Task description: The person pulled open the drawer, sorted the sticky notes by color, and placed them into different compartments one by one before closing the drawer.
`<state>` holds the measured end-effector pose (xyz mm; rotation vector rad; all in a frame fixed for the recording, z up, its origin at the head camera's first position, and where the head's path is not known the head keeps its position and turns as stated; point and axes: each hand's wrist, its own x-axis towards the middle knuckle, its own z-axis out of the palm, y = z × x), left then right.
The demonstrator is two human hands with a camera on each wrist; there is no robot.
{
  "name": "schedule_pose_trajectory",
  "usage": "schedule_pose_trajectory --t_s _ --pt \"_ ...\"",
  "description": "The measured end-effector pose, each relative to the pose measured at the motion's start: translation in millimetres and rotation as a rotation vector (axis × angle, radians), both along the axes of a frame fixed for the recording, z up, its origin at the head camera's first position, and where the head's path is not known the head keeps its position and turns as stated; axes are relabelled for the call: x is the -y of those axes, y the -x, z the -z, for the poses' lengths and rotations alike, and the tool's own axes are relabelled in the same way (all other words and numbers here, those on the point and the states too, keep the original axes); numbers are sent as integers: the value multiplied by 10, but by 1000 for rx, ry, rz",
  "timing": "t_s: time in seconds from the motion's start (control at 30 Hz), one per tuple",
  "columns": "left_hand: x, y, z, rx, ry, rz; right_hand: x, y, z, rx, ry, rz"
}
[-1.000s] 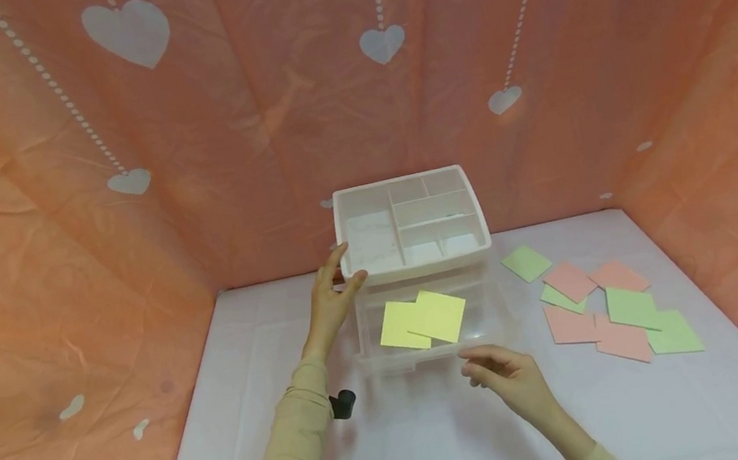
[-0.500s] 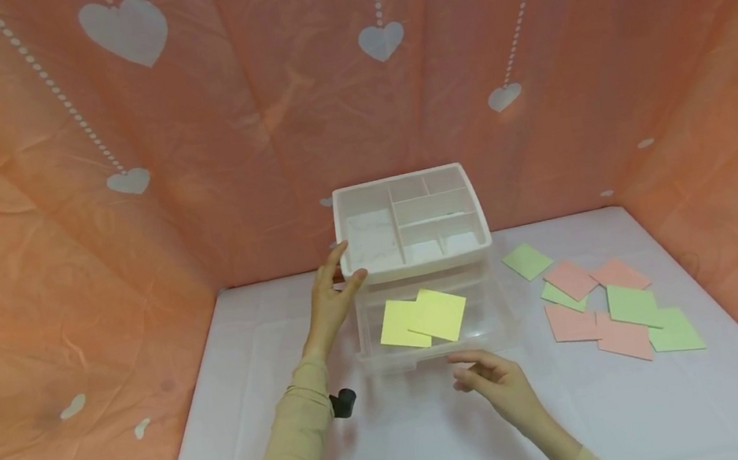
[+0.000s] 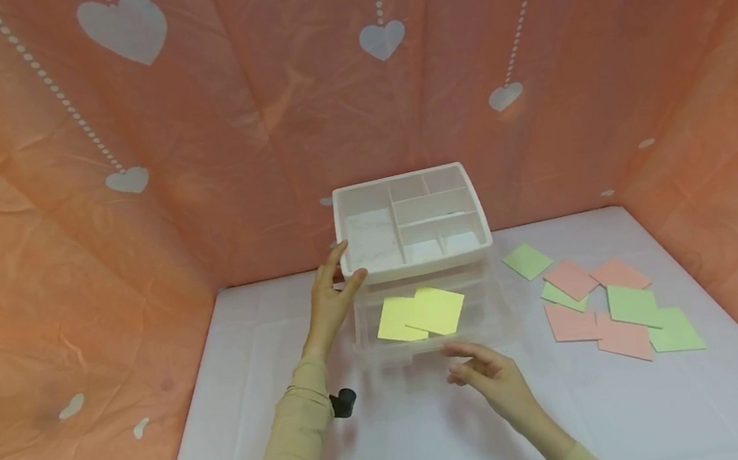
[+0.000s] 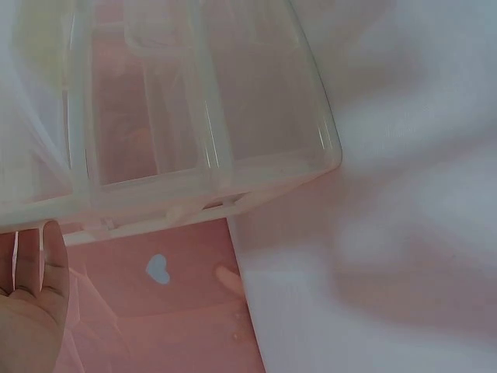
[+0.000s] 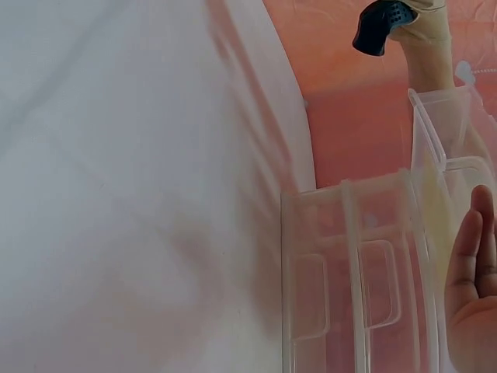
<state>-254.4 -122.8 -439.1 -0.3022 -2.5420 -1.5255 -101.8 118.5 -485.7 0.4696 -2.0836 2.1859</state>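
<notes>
A clear plastic drawer unit [image 4: 264,93] stands mid-table, topped by a white divided tray [image 3: 371,241]. Its top drawer [image 3: 489,315] is partly pulled out, with two overlapping yellow sticky notes [image 3: 441,310] in it. My left hand [image 3: 328,306] rests at the tray's front left corner, thumb toward the front and fingers along the side; in the left wrist view the fingers [image 4: 53,260] are straight against the unit. My right hand [image 3: 499,381] is at the drawer's front edge, and in the right wrist view its straight fingers [image 5: 468,245] lie against the drawer front.
Several pink notes [image 3: 572,323] and green notes [image 3: 632,306] lie scattered and overlapping on the white table [image 3: 438,450], right of the unit. A black device [image 3: 344,404] sits at my left wrist. Orange cloth [image 3: 294,114] with white hearts hangs behind and on both sides.
My right hand has moved left along the drawer front, then slightly back. The drawer with the yellow notes has slid a little inward. The left hand stays in place.
</notes>
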Motion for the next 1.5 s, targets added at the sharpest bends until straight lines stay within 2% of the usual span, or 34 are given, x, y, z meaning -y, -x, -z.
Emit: schedule_pose_trajectory --t_s 0.2,0.47,0.6,1.0,1.23,1.5 --pt "5 6 -4 -2 -3 10 52 31 -29 36 -14 6" --pt "7 -13 -9 -15 -5 16 86 143 -51 208 -19 78" --pt "21 -4 2 -25 -7 13 62 205 -42 219 -11 60" --pt "24 23 24 -38 -23 39 91 425 -91 293 -74 33" --pt "14 20 17 -62 9 29 101 554 -116 298 -73 5" --pt "0 4 3 -55 6 26 123 647 -127 324 -74 -22"
